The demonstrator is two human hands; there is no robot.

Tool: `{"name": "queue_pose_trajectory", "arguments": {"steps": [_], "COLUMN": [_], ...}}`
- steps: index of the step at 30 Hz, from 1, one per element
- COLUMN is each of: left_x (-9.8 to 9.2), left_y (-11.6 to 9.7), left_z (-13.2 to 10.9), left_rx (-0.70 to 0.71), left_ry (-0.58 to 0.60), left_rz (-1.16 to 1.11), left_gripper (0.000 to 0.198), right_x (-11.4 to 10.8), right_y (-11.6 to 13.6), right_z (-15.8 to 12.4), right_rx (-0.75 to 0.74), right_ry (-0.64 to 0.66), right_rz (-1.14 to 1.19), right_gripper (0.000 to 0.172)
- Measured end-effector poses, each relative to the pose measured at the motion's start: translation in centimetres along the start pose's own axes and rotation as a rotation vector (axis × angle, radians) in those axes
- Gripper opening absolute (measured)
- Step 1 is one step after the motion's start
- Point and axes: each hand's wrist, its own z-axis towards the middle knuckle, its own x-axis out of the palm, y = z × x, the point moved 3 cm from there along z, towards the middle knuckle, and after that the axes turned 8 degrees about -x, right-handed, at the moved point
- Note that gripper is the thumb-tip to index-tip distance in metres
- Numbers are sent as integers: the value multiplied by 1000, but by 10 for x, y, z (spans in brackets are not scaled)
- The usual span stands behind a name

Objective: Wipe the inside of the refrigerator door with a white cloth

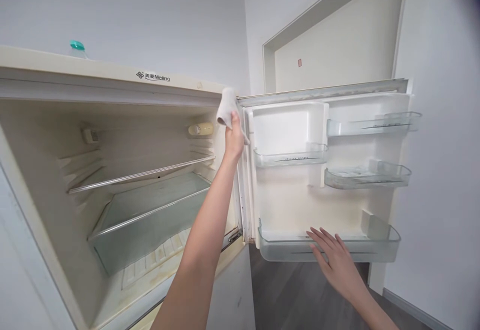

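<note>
My left hand [234, 140] is closed on a white cloth [227, 106], up by the top of the gap between the fridge [112, 82] and its open door [285, 200]. Part of the cloth hangs down behind my fingers, along the hinge side. My right hand [335, 260] has its fingers spread and holds nothing. It is in front of the clear lower door bin [375, 250]; whether the fingertips touch the bin, I cannot tell.
Inside the fridge are a glass shelf [142, 174], a clear drawer [150, 230] and a yellowish lamp cover [201, 129]. Smaller bins [290, 158] line the upper door. A green-capped container [77, 46] stands on top. A wall [435, 180] rises right of the door.
</note>
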Motion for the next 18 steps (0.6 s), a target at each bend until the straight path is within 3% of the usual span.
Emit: {"name": "queue_pose_trajectory", "arguments": {"steps": [2,5,11,18], "left_x": [18,29,17,-1], "left_y": [6,25,69,124], "left_z": [9,6,-28,-86], "left_rx": [40,41,-61,-247], "left_ry": [59,73,70,37], "left_rz": [-19,-45,-86,-85], "left_gripper": [70,72,76,84], "right_x": [-3,-5,-2,-1], "right_y": [1,1,1,4], "right_z": [1,2,1,-3], "right_rx": [9,23,24,16], "right_ry": [23,57,26,0], "right_rz": [24,61,110,113], "right_gripper": [48,48,48,47]}}
